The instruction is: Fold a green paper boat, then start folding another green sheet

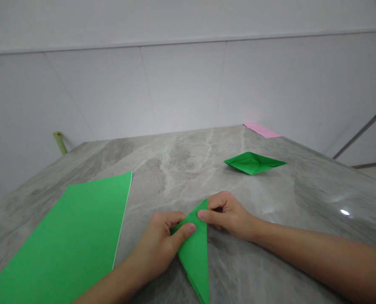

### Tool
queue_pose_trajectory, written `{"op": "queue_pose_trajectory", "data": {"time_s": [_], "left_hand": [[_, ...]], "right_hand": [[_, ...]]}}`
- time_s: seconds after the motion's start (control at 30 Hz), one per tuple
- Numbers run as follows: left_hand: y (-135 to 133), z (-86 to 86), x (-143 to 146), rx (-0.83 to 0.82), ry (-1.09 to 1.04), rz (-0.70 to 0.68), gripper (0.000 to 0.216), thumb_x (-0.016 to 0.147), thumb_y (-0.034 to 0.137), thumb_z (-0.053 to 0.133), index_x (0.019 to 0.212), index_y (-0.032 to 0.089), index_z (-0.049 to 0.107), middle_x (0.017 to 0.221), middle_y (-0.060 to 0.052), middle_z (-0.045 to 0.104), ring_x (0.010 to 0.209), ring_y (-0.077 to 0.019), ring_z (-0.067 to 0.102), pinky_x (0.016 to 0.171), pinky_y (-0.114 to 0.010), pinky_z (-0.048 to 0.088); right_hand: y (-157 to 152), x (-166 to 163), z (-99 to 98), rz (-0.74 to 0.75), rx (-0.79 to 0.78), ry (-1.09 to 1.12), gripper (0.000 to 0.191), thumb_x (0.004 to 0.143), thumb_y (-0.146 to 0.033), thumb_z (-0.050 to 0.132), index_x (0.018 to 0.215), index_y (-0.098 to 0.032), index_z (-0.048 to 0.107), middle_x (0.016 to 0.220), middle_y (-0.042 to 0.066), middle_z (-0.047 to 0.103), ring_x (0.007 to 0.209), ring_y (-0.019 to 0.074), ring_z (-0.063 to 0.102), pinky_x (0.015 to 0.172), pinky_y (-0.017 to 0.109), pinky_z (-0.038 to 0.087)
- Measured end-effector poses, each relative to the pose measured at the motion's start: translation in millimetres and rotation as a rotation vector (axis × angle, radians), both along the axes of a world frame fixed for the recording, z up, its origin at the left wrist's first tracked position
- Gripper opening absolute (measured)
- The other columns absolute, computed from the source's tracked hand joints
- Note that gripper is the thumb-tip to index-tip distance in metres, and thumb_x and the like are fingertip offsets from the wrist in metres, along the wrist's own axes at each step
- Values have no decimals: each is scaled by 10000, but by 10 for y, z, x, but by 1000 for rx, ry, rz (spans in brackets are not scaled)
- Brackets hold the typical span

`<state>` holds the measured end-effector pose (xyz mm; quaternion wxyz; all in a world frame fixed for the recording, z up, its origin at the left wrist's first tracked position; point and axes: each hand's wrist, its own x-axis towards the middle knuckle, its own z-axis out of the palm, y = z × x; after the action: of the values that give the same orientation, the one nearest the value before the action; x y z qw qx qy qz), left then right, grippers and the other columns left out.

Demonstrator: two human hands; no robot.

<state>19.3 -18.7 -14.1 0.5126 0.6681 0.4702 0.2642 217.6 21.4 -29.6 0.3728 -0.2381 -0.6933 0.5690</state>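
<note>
Between my two hands is a folded piece of green paper [196,249], long and pointed, with one tip up and the lower end near the bottom edge of the view. My left hand [165,240] pinches its left edge, thumb on top. At the upper right side my right hand [227,215] grips the paper close to its top point, thumb on the front face and fingers behind. The undersides of the fingers are hidden by the paper.
A stack of green paper sheets [83,228] lies to the left. Farther back on the right sits a folded green paper boat [252,163]. A pink paper [263,130] rests at the back edge of the grey marbled table [175,160], against the white wall.
</note>
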Motion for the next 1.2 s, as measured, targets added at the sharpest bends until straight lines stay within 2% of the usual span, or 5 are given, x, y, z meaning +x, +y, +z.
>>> {"op": "queue_pose_trajectory", "data": {"time_s": [0.2, 0.43, 0.67, 0.93, 1.2], "left_hand": [[43, -62, 5, -47, -48, 40, 340, 828, 447, 602, 664, 150, 581, 594, 41, 438, 556, -104, 380, 515, -223, 296], [28, -23, -17, -176, -177, -43, 372, 797, 478, 640, 638, 146, 582, 556, 26, 500, 507, -99, 430, 503, -217, 358], [-15, -28, -23, -315, -189, -93, 476, 785, 631, 606, 699, 163, 582, 543, -29, 631, 428, -135, 575, 409, -212, 424], [-25, -103, -48, -280, -156, -77, 524, 824, 690, 509, 710, 179, 528, 480, 21, 561, 304, -70, 421, 293, -164, 275], [-10, -66, -56, -109, -176, -160, 511, 906, 596, 461, 604, 184, 455, 452, 74, 327, 381, -57, 254, 383, -209, 172]], "right_hand": [[34, 28, -67, -121, -59, -33, 549, 843, -488, 635, 450, -167, 425, 424, -52, 378, 417, 57, 306, 417, 234, 205], [42, 40, -56, -216, -75, -19, 555, 863, -524, 584, 458, -172, 439, 420, -47, 375, 421, 68, 310, 422, 240, 202], [37, 49, -35, -227, -86, -22, 534, 882, -519, 545, 486, -169, 467, 424, -45, 397, 411, 71, 317, 427, 240, 205], [39, 61, -44, -129, -91, 46, 542, 904, -557, 518, 536, -159, 485, 445, -42, 411, 423, 70, 327, 441, 240, 214], [45, 56, -82, -134, -106, 74, 526, 915, -545, 518, 564, -154, 506, 456, -43, 424, 417, 67, 335, 429, 232, 221]]}}
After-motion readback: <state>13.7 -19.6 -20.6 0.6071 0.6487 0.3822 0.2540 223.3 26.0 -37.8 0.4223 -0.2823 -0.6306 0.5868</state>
